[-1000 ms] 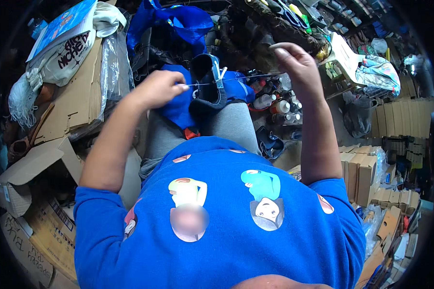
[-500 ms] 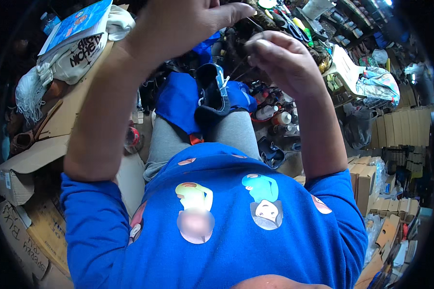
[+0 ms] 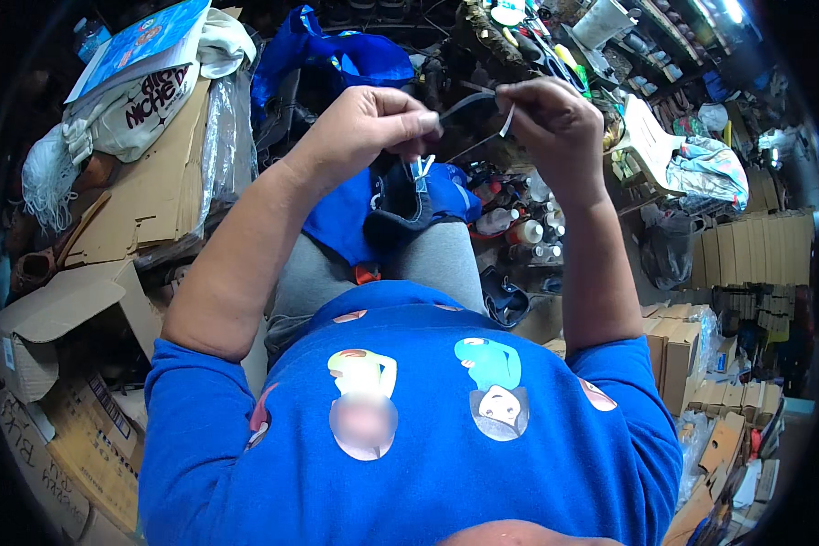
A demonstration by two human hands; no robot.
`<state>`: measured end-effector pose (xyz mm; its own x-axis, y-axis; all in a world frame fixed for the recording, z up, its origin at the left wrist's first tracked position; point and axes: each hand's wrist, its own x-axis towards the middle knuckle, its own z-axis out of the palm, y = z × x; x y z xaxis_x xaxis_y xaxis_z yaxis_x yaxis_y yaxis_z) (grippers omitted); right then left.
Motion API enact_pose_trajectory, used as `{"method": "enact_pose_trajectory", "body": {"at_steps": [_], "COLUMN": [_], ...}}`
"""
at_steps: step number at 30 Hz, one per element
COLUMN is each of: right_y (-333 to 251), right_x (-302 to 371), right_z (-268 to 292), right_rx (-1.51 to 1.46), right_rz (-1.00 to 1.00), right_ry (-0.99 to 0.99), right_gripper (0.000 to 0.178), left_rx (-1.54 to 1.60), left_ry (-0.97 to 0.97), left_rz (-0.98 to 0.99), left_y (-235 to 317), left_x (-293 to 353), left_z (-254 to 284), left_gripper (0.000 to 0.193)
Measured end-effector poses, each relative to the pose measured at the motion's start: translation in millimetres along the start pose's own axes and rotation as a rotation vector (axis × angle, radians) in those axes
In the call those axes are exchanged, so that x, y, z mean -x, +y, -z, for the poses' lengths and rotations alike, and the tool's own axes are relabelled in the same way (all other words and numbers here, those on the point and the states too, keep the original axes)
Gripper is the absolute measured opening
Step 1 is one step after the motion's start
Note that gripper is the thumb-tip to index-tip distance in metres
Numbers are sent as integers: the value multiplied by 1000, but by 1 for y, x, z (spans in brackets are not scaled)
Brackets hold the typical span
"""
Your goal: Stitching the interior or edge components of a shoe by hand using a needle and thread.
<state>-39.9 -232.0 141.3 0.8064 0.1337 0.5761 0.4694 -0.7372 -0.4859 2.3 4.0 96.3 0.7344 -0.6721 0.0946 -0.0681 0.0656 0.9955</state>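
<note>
My left hand (image 3: 378, 123) is raised above my lap, its fingers pinched on one end of a thin, dark, curved strip (image 3: 468, 103). At the strip's other end, my right hand (image 3: 560, 114) is closed in a pinch. A small white piece (image 3: 508, 120) shows below the right fingers, and a thin line slants down from there towards the lap. Between my thighs stands a dark open shoe (image 3: 399, 218) with white lacing or thread on its side, partly hidden by my left hand. Blue cloth (image 3: 341, 214) lies under it across my legs.
Flat cardboard (image 3: 141, 209) with a white cloth bag (image 3: 155, 118) and a book (image 3: 141, 45) is at the left. Several bottles (image 3: 525, 232) stand on the floor to the right, near a white plastic chair (image 3: 642, 132). Stacked cardboard pieces (image 3: 755, 250) lie farther right. Scissors (image 3: 555, 62) lie ahead.
My left hand has come down and nearer to me, uncovering the blue bag ahead. The right hand has shifted slightly right and nearer. The dark strip now shows stretched between them.
</note>
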Motion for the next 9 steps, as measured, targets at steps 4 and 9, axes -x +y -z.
{"method": "enact_pose_trajectory", "body": {"at_steps": [4,9], "right_y": [-7,-22], "right_x": [-17,-21], "right_z": [-23,-39], "right_rx": [-283,-609], "right_rz": [16,-114], "right_ry": [182,106], "right_gripper": [7,15], "left_rx": [385,592], "left_ry": [171,185], "left_rz": [-82,-245], "left_y": [3,-2], "left_x": [-10,-25], "left_z": [-12,-7], "left_gripper": [27,29]}}
